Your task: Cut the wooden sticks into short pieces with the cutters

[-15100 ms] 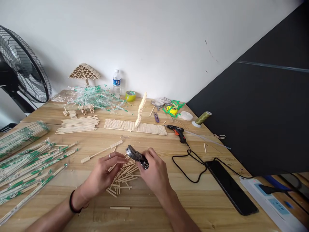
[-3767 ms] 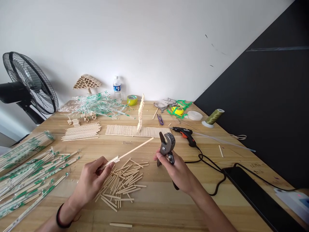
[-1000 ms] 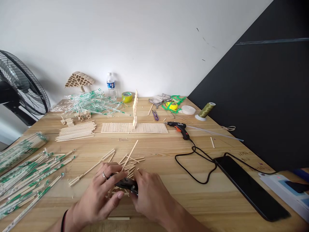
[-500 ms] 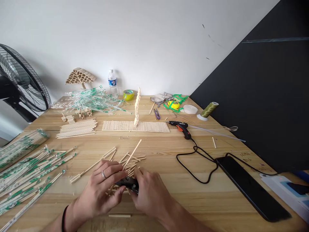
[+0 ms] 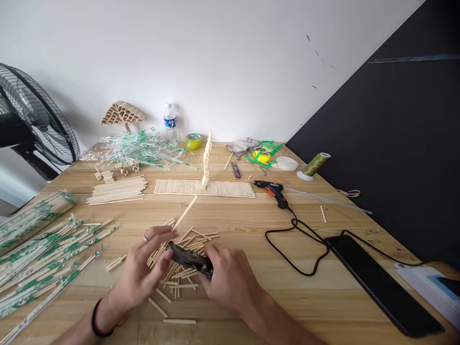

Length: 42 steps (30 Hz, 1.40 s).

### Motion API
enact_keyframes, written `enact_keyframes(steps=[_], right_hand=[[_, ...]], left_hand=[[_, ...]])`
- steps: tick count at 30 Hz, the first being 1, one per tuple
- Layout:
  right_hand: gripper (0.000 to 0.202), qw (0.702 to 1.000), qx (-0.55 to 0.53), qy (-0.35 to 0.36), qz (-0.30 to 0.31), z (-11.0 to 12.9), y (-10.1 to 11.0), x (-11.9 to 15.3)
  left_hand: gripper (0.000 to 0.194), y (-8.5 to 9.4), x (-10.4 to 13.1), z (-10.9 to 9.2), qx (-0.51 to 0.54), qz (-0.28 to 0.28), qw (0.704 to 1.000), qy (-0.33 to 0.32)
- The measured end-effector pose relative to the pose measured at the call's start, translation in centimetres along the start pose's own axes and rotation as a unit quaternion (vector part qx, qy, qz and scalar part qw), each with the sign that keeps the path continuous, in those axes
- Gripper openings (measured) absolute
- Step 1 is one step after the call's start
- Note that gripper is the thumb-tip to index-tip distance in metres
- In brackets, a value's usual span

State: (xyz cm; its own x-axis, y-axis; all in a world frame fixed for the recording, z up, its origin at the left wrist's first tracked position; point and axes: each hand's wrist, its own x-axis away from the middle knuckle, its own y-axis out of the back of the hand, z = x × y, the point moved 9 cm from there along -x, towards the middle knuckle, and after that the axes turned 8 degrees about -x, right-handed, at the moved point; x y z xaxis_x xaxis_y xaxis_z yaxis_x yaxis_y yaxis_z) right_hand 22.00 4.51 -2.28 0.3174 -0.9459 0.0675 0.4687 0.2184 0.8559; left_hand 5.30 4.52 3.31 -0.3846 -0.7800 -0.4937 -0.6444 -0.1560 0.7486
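My left hand (image 5: 145, 268) has a ring and holds a thin wooden stick (image 5: 185, 212) between its fingers, the stick slanting up and away. Its thumb is beside the end of a dark hand tool (image 5: 190, 260). My right hand (image 5: 230, 278) is closed round the other end of that tool. Beneath the tool lies a loose pile of short cut sticks (image 5: 176, 278). Farther back, a flat panel of sticks (image 5: 178, 187) bears an upright wavy stick piece (image 5: 206, 160).
A glue gun (image 5: 275, 190) and a black phone-like slab (image 5: 384, 285) lie right on the wooden table (image 5: 251, 306). Wrapped sticks (image 5: 39, 249), a stick bundle (image 5: 118, 189), a fan (image 5: 36, 115) and a bottle (image 5: 170, 124) stand or lie left. A thread spool (image 5: 316, 165) is back right.
My left hand has moved left and slightly up with the stick, away from the tool's jaws. More of the tool and the cut pile shows. The view has shifted slightly.
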Motion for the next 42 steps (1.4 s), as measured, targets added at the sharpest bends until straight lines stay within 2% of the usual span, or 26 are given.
enact_keyframes(steps=[3, 7, 10, 13, 16, 19, 21, 25, 28, 31, 35, 42], right_hand=[[0.014, 0.994, -0.042, 0.054, -0.08, -0.4, 1.6, 0.1], [0.019, 0.952, -0.155, 0.187, -0.188, 0.2, 4.4, 1.2], [0.044, 0.924, -0.198, 0.257, -0.202, 1.0, 5.2, 1.8], [0.066, 0.919, -0.201, 0.275, -0.2, 1.3, 4.9, 1.9], [0.071, 0.917, -0.193, 0.28, -0.208, 1.5, 4.6, 2.0], [0.068, 0.915, -0.198, 0.274, -0.22, 1.2, 4.7, 2.1], [0.066, 0.913, -0.209, 0.264, -0.231, 0.9, 5.1, 2.0], [0.065, 0.911, -0.223, 0.234, -0.255, 0.0, 5.7, 1.8], [0.061, 0.914, -0.227, 0.207, -0.265, -0.7, 5.7, 1.5], [0.059, 0.915, -0.229, 0.196, -0.27, -1.2, 5.6, 1.2], [0.061, 0.913, -0.242, 0.191, -0.266, -1.2, 5.7, 1.2], [0.063, 0.909, -0.258, 0.215, -0.249, -0.4, 5.9, 1.4]], left_hand=[[0.023, 0.5, -0.1, 1.9, 0.001, -0.023, 0.998, 0.061], [0.019, -0.2, -0.4, 1.9, 0.028, -0.011, 0.998, 0.048], [0.023, -1.1, -0.4, 0.6, 0.072, 0.027, 0.997, 0.008], [0.026, -1.6, -0.4, -0.7, 0.098, 0.057, 0.993, -0.023], [0.027, -1.6, -0.5, -1.4, 0.101, 0.068, 0.992, -0.043], [0.028, -1.4, -0.5, -1.1, 0.089, 0.071, 0.992, -0.056], [0.025, -0.7, -0.6, 0.1, 0.046, 0.046, 0.997, -0.043], [0.014, 1.2, -0.7, 4.4, -0.116, -0.032, 0.992, 0.033], [0.016, 0.3, -0.5, 7.1, -0.199, 0.005, 0.978, 0.057], [0.014, -0.8, -0.2, 8.3, -0.206, 0.043, 0.976, 0.057], [0.013, -0.8, -0.3, 6.7, -0.165, 0.017, 0.986, 0.027], [0.015, -0.9, -0.1, 0.9, -0.077, -0.001, 0.997, -0.03]])
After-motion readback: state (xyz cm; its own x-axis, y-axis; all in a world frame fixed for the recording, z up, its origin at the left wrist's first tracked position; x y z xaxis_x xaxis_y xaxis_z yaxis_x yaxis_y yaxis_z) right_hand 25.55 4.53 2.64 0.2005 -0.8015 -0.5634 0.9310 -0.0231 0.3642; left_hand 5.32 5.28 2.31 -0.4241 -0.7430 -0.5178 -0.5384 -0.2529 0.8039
